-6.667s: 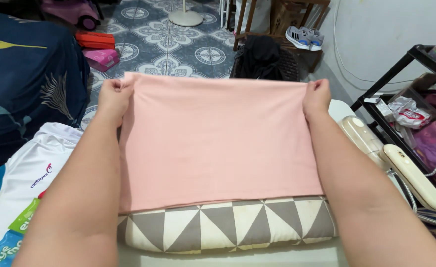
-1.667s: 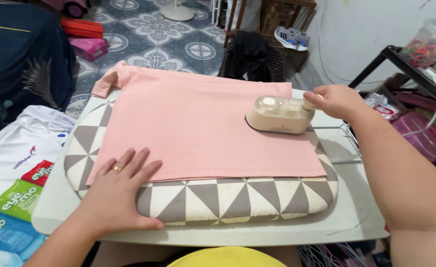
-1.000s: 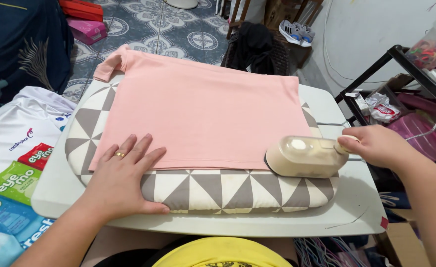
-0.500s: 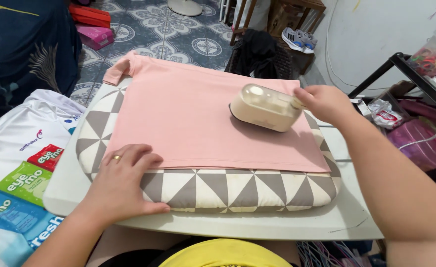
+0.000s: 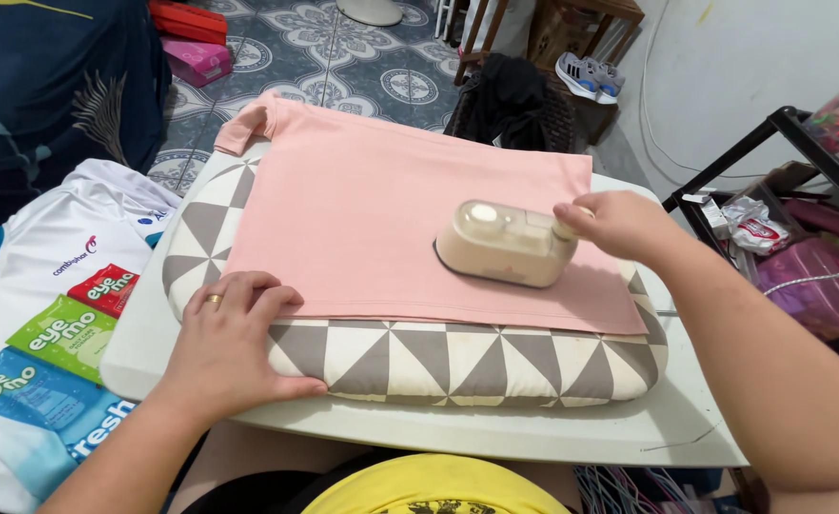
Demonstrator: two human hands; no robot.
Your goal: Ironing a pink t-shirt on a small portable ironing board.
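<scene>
While my right hand (image 5: 619,224) closes its grip on the rear end of the cream iron (image 5: 507,244), the iron's flat sole rests on the pink shirt (image 5: 372,209), toward its right half. It looks compact and light enough for one hand, rigid, with smooth rounded sides; I judge the back end the surest place to hold. My left hand (image 5: 234,333) lies flat and open, fingers spread, pressing the shirt's near hem onto the triangle-patterned pad (image 5: 438,357), which sits on the white tabletop (image 5: 533,433). That cloth is thin, soft and apt to slide or wrinkle, so pinning it seems wise. A white printed shirt (image 5: 48,324) lies to my left.
</scene>
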